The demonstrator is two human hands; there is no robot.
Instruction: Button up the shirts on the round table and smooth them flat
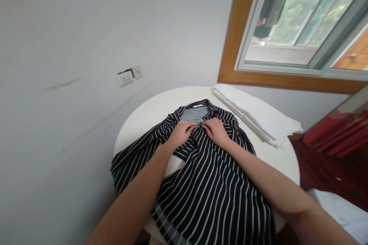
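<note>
A black shirt with white stripes [212, 183] lies spread on a round white table [138, 122], its collar toward the wall and its lower edge hanging over the near side. My left hand [181, 133] is closed on the fabric at the left of the neck opening. Close beside it, my right hand [216, 131] pinches the fabric at the right of the same opening. The fingertips of both hands nearly meet below the collar. One sleeve drapes over the table's left edge. Exactly what lies between the fingertips is partly hidden.
Folded white cloth [255, 111] rests at the table's back right. A wall socket [125, 79] is behind the table on the left. The wood-framed window [287, 78] stands at the right, with a red curtain [339, 132] below. White material [342, 208] sits low at right.
</note>
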